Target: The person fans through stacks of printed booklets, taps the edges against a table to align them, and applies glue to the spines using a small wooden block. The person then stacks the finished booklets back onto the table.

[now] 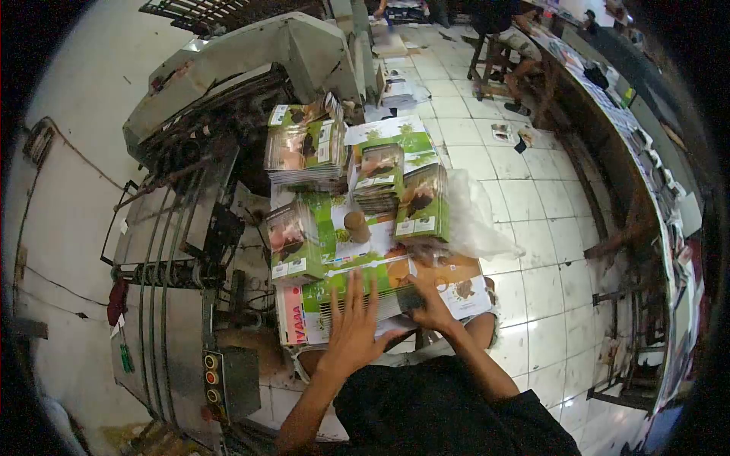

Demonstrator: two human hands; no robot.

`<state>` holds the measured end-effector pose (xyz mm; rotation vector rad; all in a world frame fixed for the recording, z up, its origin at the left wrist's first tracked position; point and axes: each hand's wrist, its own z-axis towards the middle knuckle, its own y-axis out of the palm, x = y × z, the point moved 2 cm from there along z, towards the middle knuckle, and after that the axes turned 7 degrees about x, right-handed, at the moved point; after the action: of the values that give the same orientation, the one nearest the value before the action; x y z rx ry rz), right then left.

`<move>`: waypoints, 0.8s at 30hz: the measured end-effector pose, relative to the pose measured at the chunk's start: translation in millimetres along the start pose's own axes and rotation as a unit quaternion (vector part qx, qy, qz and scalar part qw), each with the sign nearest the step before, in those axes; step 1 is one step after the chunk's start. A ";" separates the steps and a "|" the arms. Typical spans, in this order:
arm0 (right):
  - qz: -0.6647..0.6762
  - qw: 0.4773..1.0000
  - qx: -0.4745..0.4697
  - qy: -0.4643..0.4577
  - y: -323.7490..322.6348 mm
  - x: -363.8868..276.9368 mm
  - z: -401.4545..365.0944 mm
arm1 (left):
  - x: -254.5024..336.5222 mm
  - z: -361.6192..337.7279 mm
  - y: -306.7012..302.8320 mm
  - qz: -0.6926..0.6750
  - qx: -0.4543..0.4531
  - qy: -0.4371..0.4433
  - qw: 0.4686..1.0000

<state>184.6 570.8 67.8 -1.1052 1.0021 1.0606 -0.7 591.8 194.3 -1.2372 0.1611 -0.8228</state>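
A stack of folded leaflets (388, 302), green on top with its layered edges towards me, lies at the near side of a work surface covered with printed sheets. My left hand (353, 323) rests on it, fingers spread and stretched forward. At the stack's right end my right hand (432, 305) is closed around the edge, next to a dark patch I cannot make out. Beyond my hands a brown cylindrical object (356, 226) stands on the sheets. A pile of green and brown leaflets (295, 242) sits to the left of it.
Further piles stand behind: a tall one (308, 148), a middle one (379, 178) and a right one (422, 204) beside clear plastic (479, 220). A large machine (251, 83) and a button box (220, 380) are on the left. A person (506, 38) sits farther back.
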 end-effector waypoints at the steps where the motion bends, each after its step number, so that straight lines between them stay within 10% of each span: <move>1: -0.017 1.000 0.001 -0.014 -1.0 -4.0 1.6 | -11.1 -9.5 21.5 0.036 -0.054 0.013 0.998; 6: -0.020 0.999 0.007 0.033 -6.6 -40.5 2.0 | -39.2 -21.9 26.8 -0.014 -0.026 0.025 0.999; 9: -0.008 0.999 0.012 -0.041 -4.2 -79.9 2.8 | -43.0 -42.6 21.4 -0.234 0.109 -0.156 0.954; 11: -0.010 0.995 -0.047 -0.089 4.9 -89.7 3.7 | -53.7 -56.6 45.2 -0.427 0.227 -0.267 0.834; 15: -0.043 0.997 -0.048 -0.049 19.8 -53.0 4.7 | -54.4 -74.6 60.1 -0.226 0.167 -0.291 0.914; 24: -0.078 0.997 0.002 0.001 49.6 -32.1 -20.5 | -29.6 -74.9 84.7 -0.329 0.164 -0.259 0.893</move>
<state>128.0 552.0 86.3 -1.1616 0.9030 0.9315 -21.8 560.1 83.8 -1.1459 -0.8441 -1.0062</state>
